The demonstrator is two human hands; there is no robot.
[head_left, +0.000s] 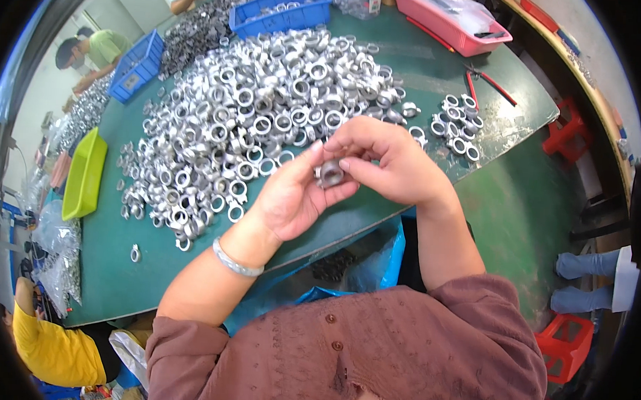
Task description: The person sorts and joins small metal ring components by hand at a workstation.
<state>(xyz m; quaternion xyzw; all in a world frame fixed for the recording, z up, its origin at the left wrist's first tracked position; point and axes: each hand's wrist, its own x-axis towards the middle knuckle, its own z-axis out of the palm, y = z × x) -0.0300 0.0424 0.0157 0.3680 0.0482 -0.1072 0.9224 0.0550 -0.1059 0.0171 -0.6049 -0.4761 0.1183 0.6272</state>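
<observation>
Above the table's near edge, my left hand (290, 199) is turned palm up, its fingers curled around a small silvery metal ring (331, 174) with little lugs. My right hand (390, 160) comes from the other side, thumb pressed on the ring and fingers bent over it. Some of the fingertips are hidden. Just beyond my hands spreads a big heap of similar metal rings (264, 101). A smaller group of rings (456, 124) lies to the right of my right hand, and one loose ring (135, 253) is at the left.
Red-handled pliers (493, 84) lie at the right, near a pink basket (477, 42). Blue bins (246, 26) and a yellow-green tray (85, 175) border the heap on the green table (116, 291). A blue bag (393, 253) hangs below the edge. Several people and red stools (568, 347) are around.
</observation>
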